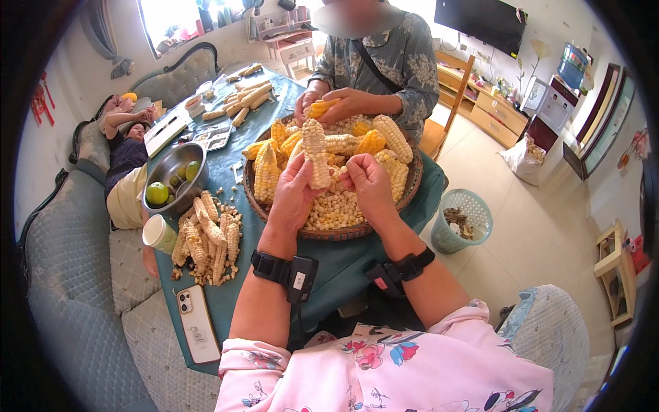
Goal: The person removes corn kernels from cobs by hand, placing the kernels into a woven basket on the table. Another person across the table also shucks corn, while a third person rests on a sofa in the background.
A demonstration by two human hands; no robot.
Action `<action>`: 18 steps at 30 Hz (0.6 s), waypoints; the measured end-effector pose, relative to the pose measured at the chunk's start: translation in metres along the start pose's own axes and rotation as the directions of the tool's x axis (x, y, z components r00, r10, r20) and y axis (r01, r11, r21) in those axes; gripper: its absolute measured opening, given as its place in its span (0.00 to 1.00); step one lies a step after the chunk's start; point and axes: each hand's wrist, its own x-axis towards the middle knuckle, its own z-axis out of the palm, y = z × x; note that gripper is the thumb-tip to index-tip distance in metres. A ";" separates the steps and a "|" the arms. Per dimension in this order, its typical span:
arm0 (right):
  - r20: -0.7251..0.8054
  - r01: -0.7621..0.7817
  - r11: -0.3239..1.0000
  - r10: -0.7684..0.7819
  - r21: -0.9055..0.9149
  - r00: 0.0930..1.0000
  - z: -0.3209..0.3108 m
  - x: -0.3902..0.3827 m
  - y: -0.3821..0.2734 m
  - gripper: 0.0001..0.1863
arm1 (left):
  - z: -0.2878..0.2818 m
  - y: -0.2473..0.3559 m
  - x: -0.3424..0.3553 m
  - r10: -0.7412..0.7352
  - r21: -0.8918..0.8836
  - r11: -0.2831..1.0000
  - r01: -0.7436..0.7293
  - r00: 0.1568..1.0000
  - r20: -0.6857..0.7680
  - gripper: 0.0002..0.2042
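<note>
My left hand (pixel 294 191) is closed around the lower part of a pale ear of corn (pixel 316 152), held upright over a round woven basket (pixel 334 234). Just to the ear's right, my right hand (pixel 371 187) has its thumb and fingers pinched together; whatever is between them is too small to make out. Loose corn kernels (pixel 334 210) cover the near part of the basket. Whole yellow and whitish ears (pixel 392 137) lie around its sides and back. Across the basket, a co-worker's hands (pixel 350 103) hold a yellow ear of corn (pixel 320 108).
Left of the basket, a pile of stripped cobs (pixel 209 240) lies near a metal bowl (pixel 177 180) of green fruit, a paper cup (pixel 159 233) and a phone (pixel 197 323). More cobs (pixel 247 96) lie farther back. A plastic bin (pixel 462 221) stands right of the table; a person reclines on the sofa (pixel 75 295).
</note>
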 end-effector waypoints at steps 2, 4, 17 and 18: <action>0.011 0.031 0.999 -0.031 -0.034 0.999 0.001 0.000 -0.001 0.06 | 0.001 -0.001 0.000 0.008 0.018 1.000 -0.008 0.999 0.031 0.22; 0.040 0.075 0.992 -0.072 -0.098 0.997 0.001 -0.001 -0.001 0.05 | 0.005 0.002 -0.002 0.025 0.078 0.997 -0.029 0.998 0.056 0.25; 0.159 0.122 0.974 -0.092 -0.192 0.983 0.002 -0.002 0.004 0.06 | 0.012 0.001 -0.004 0.071 0.148 0.986 -0.071 0.997 0.010 0.28; 0.181 0.070 0.987 -0.043 -0.142 0.982 0.001 -0.001 0.002 0.06 | 0.011 0.001 -0.003 0.071 0.145 0.987 -0.071 0.997 0.007 0.28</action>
